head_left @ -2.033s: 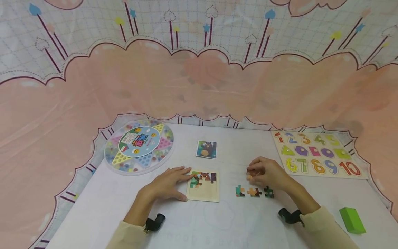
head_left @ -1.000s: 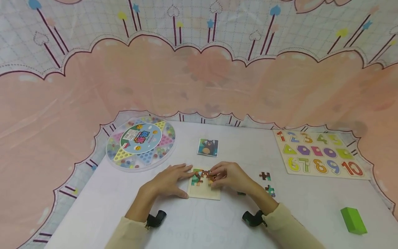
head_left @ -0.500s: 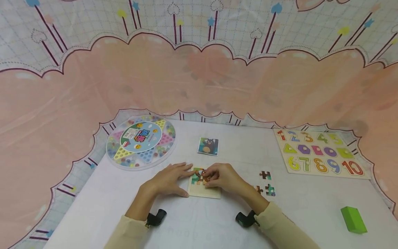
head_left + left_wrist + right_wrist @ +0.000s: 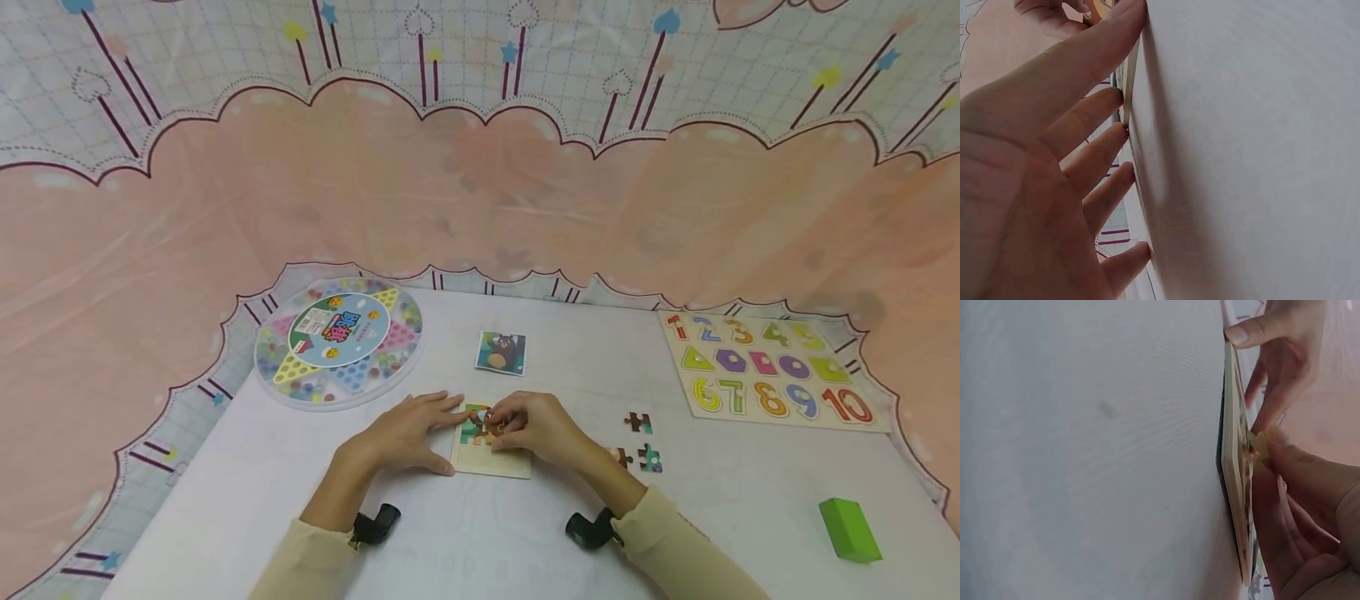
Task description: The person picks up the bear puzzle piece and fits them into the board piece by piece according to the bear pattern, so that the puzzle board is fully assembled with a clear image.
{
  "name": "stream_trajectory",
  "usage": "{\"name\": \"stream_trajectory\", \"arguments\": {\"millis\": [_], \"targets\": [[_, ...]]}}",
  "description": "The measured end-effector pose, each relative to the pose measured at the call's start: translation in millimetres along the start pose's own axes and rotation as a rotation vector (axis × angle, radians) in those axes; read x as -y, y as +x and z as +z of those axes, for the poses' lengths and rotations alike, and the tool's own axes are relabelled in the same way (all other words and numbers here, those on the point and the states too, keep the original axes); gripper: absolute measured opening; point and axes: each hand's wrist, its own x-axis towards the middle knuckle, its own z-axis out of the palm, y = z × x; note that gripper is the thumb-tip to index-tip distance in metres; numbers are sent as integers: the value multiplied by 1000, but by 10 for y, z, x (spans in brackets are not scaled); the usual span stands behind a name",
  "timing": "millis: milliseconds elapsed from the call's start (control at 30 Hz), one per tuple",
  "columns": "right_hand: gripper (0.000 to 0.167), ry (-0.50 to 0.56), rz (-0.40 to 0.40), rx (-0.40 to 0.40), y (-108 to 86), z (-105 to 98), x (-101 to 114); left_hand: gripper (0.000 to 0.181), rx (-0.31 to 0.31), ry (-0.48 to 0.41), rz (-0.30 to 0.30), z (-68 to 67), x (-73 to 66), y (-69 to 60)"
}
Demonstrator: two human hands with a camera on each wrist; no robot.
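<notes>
A square wooden puzzle tray (image 4: pixel 491 464) lies on the white table, its upper part partly filled with bear-picture pieces (image 4: pixel 472 427). My left hand (image 4: pixel 401 433) rests with spread, fairly straight fingers on the tray's left edge, thumb at the lower left corner. Over the tray, my right hand (image 4: pixel 546 429) pinches a puzzle piece between thumb and fingers; in the right wrist view that piece (image 4: pixel 1260 445) stands tilted against the tray's surface. Loose pieces lie right of the tray: a brown one (image 4: pixel 638 422), a green one (image 4: pixel 650 457) and one partly behind my right wrist.
A bear picture card (image 4: pixel 501 352) lies behind the tray. At the back left is a round game board (image 4: pixel 337 343) with coloured marbles. A number and shape board (image 4: pixel 772 367) is at the back right, and a green block (image 4: pixel 850 530) at the right front.
My right hand has moved left from beside the loose pieces to over the tray, carrying a piece, and then slightly further left. My left hand has stayed at the tray's left edge.
</notes>
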Motion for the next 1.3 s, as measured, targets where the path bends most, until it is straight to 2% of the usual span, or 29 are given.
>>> {"name": "stream_trajectory", "arguments": {"millis": [300, 467, 800, 1067, 1300], "targets": [[27, -60, -28, -20, 38, 54, -2, 80, 1, -9, -7, -10, -17, -11], [31, -93, -14, -22, 46, 66, 39, 79, 3, -6, -6, -17, -25, -16], [32, -274, 17, -53, 55, 83, 94, 79, 9, 3, -12, -2, -7, -3], [26, -166, 61, -25, 49, 72, 97, 79, 9, 1, -18, -5, -14, -10], [26, -151, 43, 3, 61, 62, 64, 80, 5, -13, -1, -7, -16, -33]]}}
